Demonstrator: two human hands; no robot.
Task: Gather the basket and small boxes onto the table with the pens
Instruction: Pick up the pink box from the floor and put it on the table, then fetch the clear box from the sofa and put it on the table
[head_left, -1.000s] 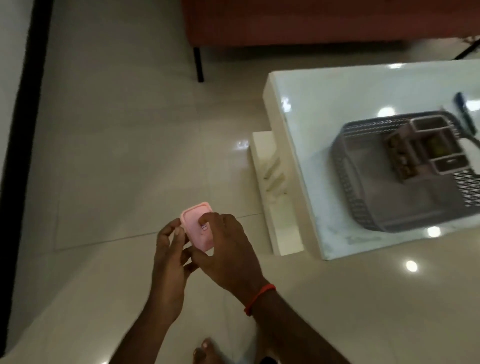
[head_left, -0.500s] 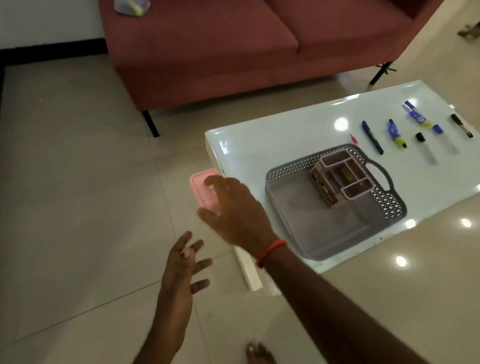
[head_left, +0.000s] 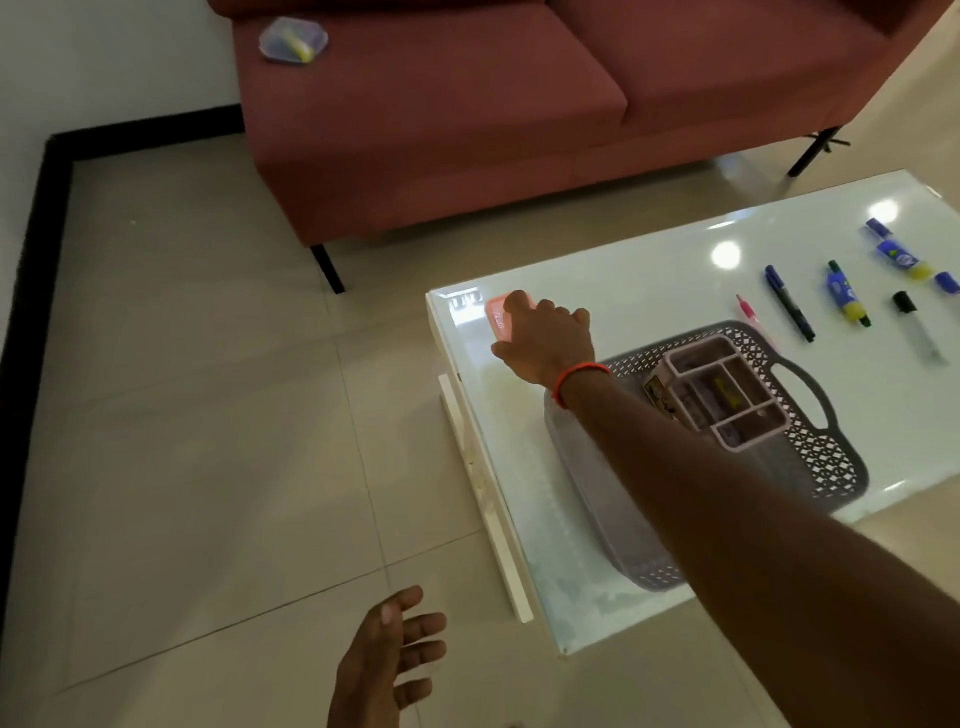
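White glossy bench (head_left: 649, 270), right of frame; pens (head_left: 789, 304) upper right, basket (head_left: 810, 462) centre-right. Right hand (head_left: 545, 338) holding pink box (head_left: 500, 317) at bench's upper-left corner; contact unclear. Left hand (head_left: 389, 660) empty, fingers spread, bottom centre. Step: placing box. Next: release, fetch clear container (head_left: 293, 40) from sofa (head_left: 467, 104).

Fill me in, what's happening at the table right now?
The person's right hand is setting a small pink box down near the corner of the white table, fingers on top of it. The grey basket sits there already, holding a pink organizer, with the pens laid out beyond it. The left hand hangs open and empty. A clear container lies on the sofa.
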